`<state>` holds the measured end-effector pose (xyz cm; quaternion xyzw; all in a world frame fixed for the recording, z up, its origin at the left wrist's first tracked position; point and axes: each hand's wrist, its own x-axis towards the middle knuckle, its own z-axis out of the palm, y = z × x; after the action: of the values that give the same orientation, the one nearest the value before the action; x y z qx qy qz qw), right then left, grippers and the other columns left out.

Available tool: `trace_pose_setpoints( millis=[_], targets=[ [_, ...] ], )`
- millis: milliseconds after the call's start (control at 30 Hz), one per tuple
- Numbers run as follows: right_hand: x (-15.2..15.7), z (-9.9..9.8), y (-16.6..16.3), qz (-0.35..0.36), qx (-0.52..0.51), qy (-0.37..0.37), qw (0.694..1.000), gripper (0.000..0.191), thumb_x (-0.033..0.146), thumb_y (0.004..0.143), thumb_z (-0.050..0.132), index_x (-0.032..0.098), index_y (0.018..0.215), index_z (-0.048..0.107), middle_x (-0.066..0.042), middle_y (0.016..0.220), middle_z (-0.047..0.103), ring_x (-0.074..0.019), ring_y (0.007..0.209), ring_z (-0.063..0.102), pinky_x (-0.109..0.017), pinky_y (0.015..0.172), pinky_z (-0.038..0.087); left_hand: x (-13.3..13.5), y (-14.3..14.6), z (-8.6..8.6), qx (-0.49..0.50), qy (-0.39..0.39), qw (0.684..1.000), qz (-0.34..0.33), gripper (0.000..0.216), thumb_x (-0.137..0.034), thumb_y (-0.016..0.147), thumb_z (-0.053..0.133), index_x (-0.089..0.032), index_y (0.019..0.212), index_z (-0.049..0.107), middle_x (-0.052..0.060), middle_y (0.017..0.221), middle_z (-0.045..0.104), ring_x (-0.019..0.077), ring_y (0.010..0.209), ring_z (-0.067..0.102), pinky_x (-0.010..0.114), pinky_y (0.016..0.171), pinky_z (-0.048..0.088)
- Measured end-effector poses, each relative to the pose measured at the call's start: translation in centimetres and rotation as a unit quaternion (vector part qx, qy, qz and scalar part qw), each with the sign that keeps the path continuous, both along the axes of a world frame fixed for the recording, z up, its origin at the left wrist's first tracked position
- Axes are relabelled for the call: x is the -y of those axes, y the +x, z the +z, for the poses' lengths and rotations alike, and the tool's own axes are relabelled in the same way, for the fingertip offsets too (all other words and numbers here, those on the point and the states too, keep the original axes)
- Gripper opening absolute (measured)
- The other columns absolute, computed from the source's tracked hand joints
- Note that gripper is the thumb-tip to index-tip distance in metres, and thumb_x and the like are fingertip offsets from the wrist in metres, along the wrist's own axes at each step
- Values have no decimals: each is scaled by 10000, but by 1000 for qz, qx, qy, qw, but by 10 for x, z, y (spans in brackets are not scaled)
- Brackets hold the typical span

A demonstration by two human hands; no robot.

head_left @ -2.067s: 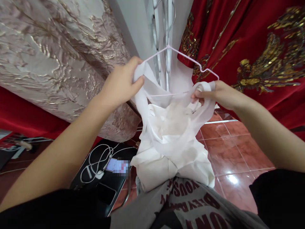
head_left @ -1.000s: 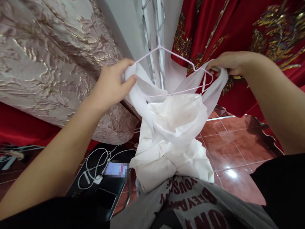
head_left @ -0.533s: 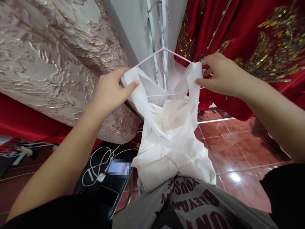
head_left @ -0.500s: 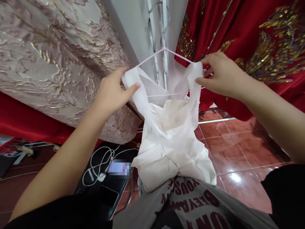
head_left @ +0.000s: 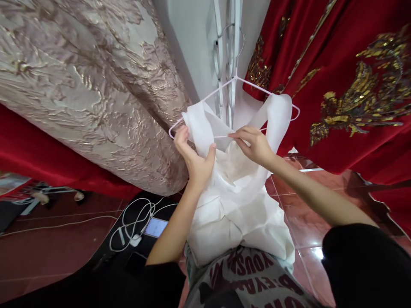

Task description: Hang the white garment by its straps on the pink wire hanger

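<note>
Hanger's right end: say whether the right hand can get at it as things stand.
Probably yes: the hanger's right end sticks out bare past the white strap; the right hand, on the strap's inner side, would just have to come around it.

Moderate indoor light, with white glare on the tiles (head_left: pixel 300 209) at right, glints on the sequins (head_left: pixel 362 85), and deep shadow near left; the left hand (head_left: pixel 197 164) is slightly blurred, the edges stretched wide
</note>
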<state>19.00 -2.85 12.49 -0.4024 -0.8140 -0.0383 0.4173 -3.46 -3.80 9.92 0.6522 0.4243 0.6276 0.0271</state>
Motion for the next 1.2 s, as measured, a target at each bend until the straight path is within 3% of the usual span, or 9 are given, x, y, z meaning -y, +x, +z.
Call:
trace_pose_setpoints(
  millis=[167, 233, 400, 500, 600, 767, 867, 1000, 1200],
  targets=[
    [9, -18, -21, -56, -109, 37, 992, 248, 144, 993, 567, 250, 1002, 791, -39, 921, 757, -215, 862, 684, -395, 834, 463, 10, 19, 4, 50, -53, 996, -53, 812, -299, 903, 745, -290, 1578, 292, 180, 1666, 373, 348, 1567, 400, 529, 1273, 401],
    [15, -21, -31, -62, -141, 40, 987, 250, 129, 983, 569, 251, 987, 787, -32, 904, 754, -213, 856, 681, -397, 839, 466, 11, 23, 11, 76, -66, 993, -67, 725, -242, 919, 709, -290, 1540, 338, 166, 1620, 437, 335, 1522, 466, 530, 1269, 409],
    [27, -19, -56, -70, -200, 13, 977, 250, 137, 988, 564, 260, 974, 782, -23, 911, 759, -206, 877, 690, -409, 885, 520, 13, 28, 27, 179, -85, 978, -70, 723, -201, 945, 679, -294, 1560, 311, 160, 1666, 408, 302, 1426, 582, 500, 1208, 493],
    [29, -17, -62, -69, -207, -7, 976, 248, 148, 984, 567, 264, 972, 786, -24, 907, 758, -206, 873, 691, -421, 896, 535, 16, 24, 32, 201, -126, 970, -49, 395, -245, 993, 635, -242, 1374, 529, 110, 1401, 650, 290, 1348, 642, 492, 1163, 536],
    [28, -17, -58, -59, -214, -8, 975, 237, 154, 975, 580, 264, 961, 790, -25, 890, 754, -209, 860, 691, -434, 895, 534, 15, 15, 37, 228, -155, 960, -48, 152, -330, 1020, 623, -223, 1126, 644, 69, 1131, 731, 285, 1265, 688, 440, 1053, 606],
    [25, -16, -48, -64, -205, -11, 977, 227, 170, 972, 593, 272, 955, 796, -22, 877, 748, -210, 849, 686, -444, 896, 536, 8, -7, 52, 277, -176, 937, -121, 214, -422, 976, 686, -233, 1075, 685, 66, 1086, 763, 278, 1211, 719, 400, 994, 627],
    [23, -15, -44, -58, -200, -9, 978, 228, 178, 981, 592, 275, 957, 797, -21, 885, 755, -208, 852, 692, -445, 897, 542, 6, -23, 62, 291, -198, 917, -187, 312, -494, 951, 688, -230, 1116, 701, 95, 1106, 779, 308, 1198, 735, 442, 1004, 630],
    [19, -16, -39, -61, -181, 0, 982, 240, 160, 973, 596, 277, 963, 805, -18, 898, 768, -207, 863, 707, -443, 911, 552, 0, -40, 67, 285, -242, 882, -286, 315, -507, 907, 696, -208, 1006, 704, 140, 1089, 782, 350, 1187, 745, 495, 1035, 625],
    [15, -17, -35, -43, -178, 4, 983, 235, 135, 969, 616, 266, 971, 810, -21, 873, 747, -198, 842, 705, -409, 862, 546, -11, -37, 74, 270, -254, 884, -285, 301, -501, 866, 744, -213, 945, 703, 129, 1020, 764, 351, 1167, 745, 463, 971, 657]
  ],
)
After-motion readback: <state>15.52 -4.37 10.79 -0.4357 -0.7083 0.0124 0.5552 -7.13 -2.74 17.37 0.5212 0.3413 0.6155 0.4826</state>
